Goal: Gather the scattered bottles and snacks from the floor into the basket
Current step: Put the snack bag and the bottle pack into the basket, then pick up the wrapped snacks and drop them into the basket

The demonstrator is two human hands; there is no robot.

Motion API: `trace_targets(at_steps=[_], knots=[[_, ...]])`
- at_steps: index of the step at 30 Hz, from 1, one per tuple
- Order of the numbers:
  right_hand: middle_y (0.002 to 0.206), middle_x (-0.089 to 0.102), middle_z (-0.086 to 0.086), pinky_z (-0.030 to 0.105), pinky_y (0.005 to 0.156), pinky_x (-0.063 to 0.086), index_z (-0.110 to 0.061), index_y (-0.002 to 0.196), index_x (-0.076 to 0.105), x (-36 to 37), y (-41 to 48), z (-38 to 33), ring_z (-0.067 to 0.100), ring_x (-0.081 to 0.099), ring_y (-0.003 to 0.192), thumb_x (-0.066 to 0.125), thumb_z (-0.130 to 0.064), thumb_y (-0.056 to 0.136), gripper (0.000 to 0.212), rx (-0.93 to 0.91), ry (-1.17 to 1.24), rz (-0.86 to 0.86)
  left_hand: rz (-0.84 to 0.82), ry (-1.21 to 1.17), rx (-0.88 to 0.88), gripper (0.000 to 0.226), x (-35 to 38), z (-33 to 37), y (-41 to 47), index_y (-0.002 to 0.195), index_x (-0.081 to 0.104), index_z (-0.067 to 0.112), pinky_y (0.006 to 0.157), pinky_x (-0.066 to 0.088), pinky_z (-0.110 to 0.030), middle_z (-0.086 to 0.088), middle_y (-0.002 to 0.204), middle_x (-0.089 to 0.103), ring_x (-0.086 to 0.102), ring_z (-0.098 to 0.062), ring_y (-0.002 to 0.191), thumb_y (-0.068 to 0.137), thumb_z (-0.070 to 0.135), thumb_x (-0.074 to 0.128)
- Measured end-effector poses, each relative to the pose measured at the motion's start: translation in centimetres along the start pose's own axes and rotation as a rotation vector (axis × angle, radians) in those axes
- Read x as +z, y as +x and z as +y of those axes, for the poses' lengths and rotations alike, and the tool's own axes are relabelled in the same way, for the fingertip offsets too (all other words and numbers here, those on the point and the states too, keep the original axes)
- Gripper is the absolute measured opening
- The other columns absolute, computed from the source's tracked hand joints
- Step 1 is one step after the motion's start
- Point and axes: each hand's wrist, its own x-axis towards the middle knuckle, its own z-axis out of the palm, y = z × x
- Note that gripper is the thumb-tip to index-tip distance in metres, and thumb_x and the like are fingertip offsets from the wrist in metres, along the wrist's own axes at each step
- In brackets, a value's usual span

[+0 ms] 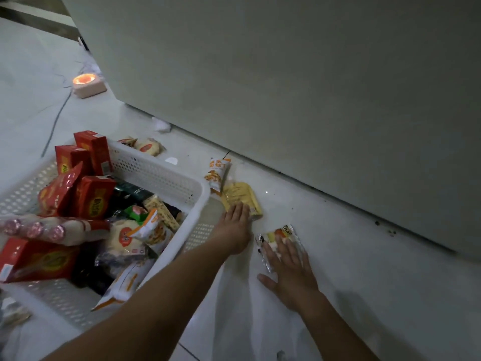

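Nearest, our right hand (289, 269) lay flat, fingers spread, on a clear-wrapped snack (279, 232) on the floor (343, 259). Just beyond, our left hand (235, 226) rested with straight fingers on a yellow packet (240, 194) beside the right rim of the white basket (156, 173), which was heaped with red boxes (91, 196) and snacks. Farther off, an orange-and-white packet (217, 173) lay on the floor, and a round cracker pack (148, 147) lay past the basket's far corner.

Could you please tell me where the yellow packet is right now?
In the head view, the yellow packet lies on the floor right of the basket, under the fingertips of the left hand, just before the orange-and-white pouch.
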Motion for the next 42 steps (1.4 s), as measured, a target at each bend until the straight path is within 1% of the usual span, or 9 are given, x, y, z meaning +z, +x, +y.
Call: trace_targets(at_steps=[3, 7, 14, 18, 20, 23, 27, 36, 42], knots=[[0.156, -0.014, -0.011, 0.046, 0.117, 0.004, -0.045, 0.147, 0.003, -0.5, -0.7, -0.5, 0.012, -0.004, 0.145, -0.004, -0.067, 0.069, 0.081, 0.048, 0.068, 0.017, 0.004, 0.085, 0.059, 0.065, 0.4, 0.3, -3.0, 0.149, 0.012, 0.007, 0.118, 0.013, -0.047, -0.015, 0.158, 0.004, 0.002, -0.032, 0.146, 0.097, 0.037, 0.039], [0.131, 0.058, 0.006, 0.042, 0.079, 0.054, -0.035, 0.119, 0.058, -0.5, -3.2, -1.6, 0.031, 0.063, 0.107, 0.051, -0.034, 0.075, 0.044, 0.092, 0.095, 0.035, 0.05, 0.244, 0.16, 0.048, 1.7, 0.8, -6.3, 0.138, 0.027, 0.006, 0.106, 0.028, -0.057, -0.017, 0.145, 0.025, 0.025, -0.038, 0.133, 0.094, 0.013, 0.043], [0.157, -0.003, -0.005, 0.031, 0.106, 0.036, -0.037, 0.144, 0.02, -0.7, -8.1, -0.4, 0.026, 0.008, 0.141, 0.07, -0.043, 0.072, 0.087, 0.179, 0.085, -0.086, 0.144, 0.273, 0.151, 0.05, 0.8, 0.0, -10.4, 0.139, 0.024, 0.002, 0.096, 0.041, -0.052, -0.023, 0.139, 0.032, 0.037, -0.041, 0.126, 0.093, 0.002, 0.043], [0.141, 0.037, 0.003, 0.036, 0.093, 0.045, -0.021, 0.14, 0.022, -0.6, -10.2, -0.3, 0.024, 0.037, 0.129, 0.063, -0.051, 0.073, 0.085, 0.305, -0.036, -0.064, 0.244, -0.056, 0.008, 0.031, -1.5, -0.5, -11.2, 0.123, 0.044, 0.001, 0.085, 0.046, -0.039, -0.019, 0.126, 0.046, 0.052, -0.033, 0.11, 0.092, 0.0, 0.042], [0.102, 0.063, 0.01, 0.04, 0.07, 0.051, -0.013, 0.122, 0.04, -0.2, -10.8, -0.1, 0.029, 0.062, 0.092, 0.053, -0.05, 0.062, 0.072, 0.283, -0.083, -0.018, 0.291, -0.33, -0.076, 0.021, -3.7, -1.3, -11.2, 0.11, 0.055, 0.0, 0.082, 0.044, -0.036, -0.02, 0.116, 0.056, 0.057, -0.032, 0.103, 0.094, 0.009, 0.045], [0.064, 0.057, 0.008, 0.04, 0.056, 0.049, -0.01, 0.081, 0.057, 1.1, -11.8, 0.7, 0.032, 0.06, 0.058, 0.044, -0.056, 0.041, 0.062, 0.242, -0.121, -0.002, 0.371, -0.707, -0.141, 0.017, -7.5, -2.6, -12.0, 0.098, 0.06, 0.002, 0.082, 0.047, -0.036, -0.022, 0.107, 0.062, 0.059, -0.034, 0.101, 0.092, 0.01, 0.046], [0.114, 0.051, 0.002, 0.042, 0.099, 0.034, -0.023, 0.113, 0.047, -2.9, -11.1, -1.1, 0.026, 0.048, 0.115, 0.06, -0.069, 0.057, 0.074, 0.315, -0.072, -0.085, 0.491, -1.159, -0.24, 0.025, -11.7, -5.4, -13.9, 0.113, 0.058, 0.0, 0.063, 0.054, -0.034, -0.019, 0.109, 0.063, 0.063, -0.031, 0.097, 0.096, 0.007, 0.042], [0.128, 0.039, 0.008, 0.043, 0.097, 0.038, -0.017, 0.13, 0.036, -15.3, -1.6, -12.4, 0.027, 0.036, 0.124, 0.068, -0.068, 0.065, 0.089, -0.008, 0.143, 0.183, 0.558, -1.171, -0.517, 0.025, -11.2, -15.0, -19.9, 0.108, 0.058, 0.003, 0.051, 0.056, -0.032, -0.018, 0.103, 0.06, 0.063, -0.03, 0.086, 0.093, -0.004, 0.039], [0.158, -0.016, 0.004, 0.055, 0.113, -0.009, -0.027, 0.148, -0.019, -16.3, 2.3, -21.7, 0.027, -0.016, 0.145, 0.051, -0.073, 0.074, 0.112, -0.217, 0.109, -0.012, 0.306, -0.777, -0.327, 0.061, -7.9, -16.3, -24.4, 0.153, 0.012, 0.016, 0.102, 0.04, -0.033, -0.011, 0.153, 0.028, 0.037, -0.025, 0.134, 0.1, 0.022, 0.042]])
